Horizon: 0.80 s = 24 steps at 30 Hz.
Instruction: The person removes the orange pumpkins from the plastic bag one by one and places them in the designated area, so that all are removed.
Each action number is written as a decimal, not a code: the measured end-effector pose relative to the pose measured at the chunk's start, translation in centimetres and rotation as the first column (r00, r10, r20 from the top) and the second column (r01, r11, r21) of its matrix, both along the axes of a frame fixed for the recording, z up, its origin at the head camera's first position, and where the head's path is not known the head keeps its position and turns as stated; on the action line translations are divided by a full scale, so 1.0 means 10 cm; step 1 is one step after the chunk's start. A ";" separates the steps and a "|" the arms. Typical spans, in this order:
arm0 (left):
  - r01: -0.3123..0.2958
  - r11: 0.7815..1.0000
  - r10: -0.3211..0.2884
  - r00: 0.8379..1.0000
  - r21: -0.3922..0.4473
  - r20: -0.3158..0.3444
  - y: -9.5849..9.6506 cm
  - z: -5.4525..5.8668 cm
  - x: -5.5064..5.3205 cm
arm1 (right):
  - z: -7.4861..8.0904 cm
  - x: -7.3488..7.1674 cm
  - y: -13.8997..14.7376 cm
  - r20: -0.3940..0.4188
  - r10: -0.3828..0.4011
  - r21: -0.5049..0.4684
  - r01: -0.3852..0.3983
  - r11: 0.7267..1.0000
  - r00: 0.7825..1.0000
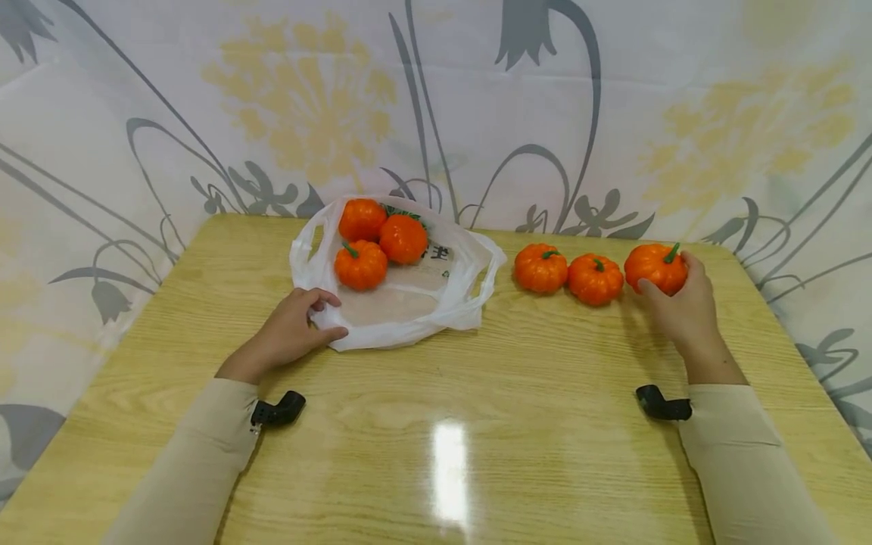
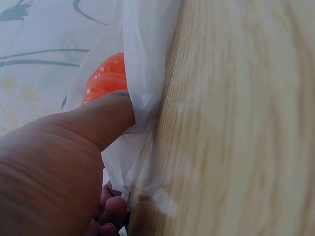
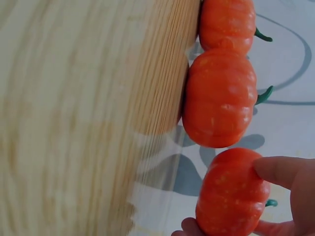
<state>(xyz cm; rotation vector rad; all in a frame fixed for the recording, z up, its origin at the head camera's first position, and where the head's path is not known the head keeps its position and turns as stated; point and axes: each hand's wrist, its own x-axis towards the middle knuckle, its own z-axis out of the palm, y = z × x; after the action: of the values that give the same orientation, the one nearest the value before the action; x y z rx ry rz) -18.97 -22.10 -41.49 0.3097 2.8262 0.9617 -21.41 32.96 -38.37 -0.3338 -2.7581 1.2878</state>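
Pumpkins point(image 1: 361, 265), 3 of them, orange and bunched together, sit toward the far left side of a white plastic bag point(image 1: 388, 333) spread open on the wood-grain table point(image 1: 368, 454). Left hand point(image 1: 293, 331) is at the bag's near left corner, thumb tucked behind a fold of film and the other fingers curled at the edge, gripping the plastic. Right hand point(image 1: 684, 306) grasps a held pumpkin point(image 1: 650, 269), thumb and fingers around its sides, at the right end of a row of 3; the right wrist view shows it raised off the tabletop, just beside its neighbor. The 2 other pumpkins in that row, the middle pumpkin point(image 1: 596, 280) and the leftmost pumpkin point(image 1: 540, 269), rest side by side on the table, right of the bag, green stems showing. Dark lettering point(image 1: 439, 253) marks the bag's inner face. Both forearms wear beige sleeves point(image 1: 749, 462), each with a black device point(image 1: 664, 403) at the wrist. Behind hangs a white cloth point(image 1: 463, 45) with gray and yellow flowers.
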 end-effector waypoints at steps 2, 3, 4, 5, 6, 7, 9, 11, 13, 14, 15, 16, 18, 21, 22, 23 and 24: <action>-0.002 1.000 0.002 1.000 -0.002 0.009 0.01 0.01 0.00 | 0.00 0.00 0.01 0.021 0.014 0.023 -0.014 1.000 1.000; -0.003 1.000 0.003 1.000 -0.003 0.014 0.01 0.01 0.00 | 0.00 0.00 0.02 0.030 0.021 0.031 -0.022 0.999 0.999; -0.004 1.000 0.004 1.000 -0.003 0.019 0.01 0.01 0.00 | 0.00 0.00 0.02 0.039 0.027 0.040 -0.028 0.999 0.999; -0.004 1.000 0.005 1.000 -0.004 0.020 0.01 0.01 0.00 | 0.00 -0.01 0.03 0.049 0.033 0.050 -0.035 0.998 0.998; -0.005 1.000 0.006 1.000 -0.003 0.020 0.01 0.01 0.00 | -0.01 -0.01 0.03 0.057 0.036 0.058 -0.040 0.998 0.998; -0.007 1.000 0.007 1.000 -0.004 0.019 0.00 0.01 0.00 | -0.01 -0.01 0.04 0.061 0.038 0.064 -0.042 0.997 0.997; -0.008 1.000 0.008 1.000 -0.003 0.016 0.00 0.00 0.00 | -0.02 -0.01 0.05 0.058 0.043 0.061 -0.047 0.997 0.997; -0.007 1.000 0.007 1.000 -0.003 0.014 -0.01 -0.01 -0.01 | -0.03 -0.01 0.06 0.061 0.050 0.064 -0.054 0.996 0.997; -0.007 1.000 0.007 1.000 -0.001 0.017 -0.01 -0.02 -0.02 | -0.03 -0.02 0.06 0.072 0.057 0.070 -0.062 0.996 0.996; -0.006 1.000 0.006 1.000 0.000 0.019 -0.01 -0.02 -0.02 | -0.03 -0.02 0.06 0.078 0.061 0.075 -0.066 0.995 0.995; -0.006 1.000 0.006 1.000 0.000 0.020 -0.02 -0.02 -0.02 | -0.03 -0.02 0.06 0.085 0.064 0.083 -0.071 0.994 0.994; -0.005 1.000 0.005 1.000 0.002 0.021 -0.02 -0.02 -0.02 | -0.03 -0.02 0.06 0.091 0.067 0.088 -0.075 0.993 0.994; -0.005 1.000 0.005 1.000 0.004 0.022 -0.02 -0.02 -0.02 | -0.03 -0.01 0.06 0.098 0.074 0.095 -0.084 0.992 0.992; -0.005 1.000 0.005 1.000 0.002 0.022 -0.01 -0.02 -0.01 | -0.03 -0.01 0.05 0.099 0.080 0.095 -0.090 0.991 0.992; -0.005 1.000 0.005 1.000 0.001 0.023 -0.01 -0.02 -0.01 | -0.03 -0.01 0.05 0.099 0.084 0.096 -0.093 0.991 0.992; -0.004 1.000 0.004 1.000 0.000 0.022 -0.01 -0.02 -0.01 | -0.04 -0.01 0.05 0.099 0.088 0.098 -0.097 0.990 0.991; -0.004 1.000 0.004 1.000 -0.002 0.021 -0.01 -0.02 -0.01 | -0.04 -0.01 0.05 0.098 0.091 0.097 -0.101 0.990 0.991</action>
<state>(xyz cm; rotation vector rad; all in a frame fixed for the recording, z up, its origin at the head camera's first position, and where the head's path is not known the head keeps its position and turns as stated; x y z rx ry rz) -19.11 -22.22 -41.71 0.2920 2.8096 0.9567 -21.48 33.47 -38.78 -0.2633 -2.9396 1.1741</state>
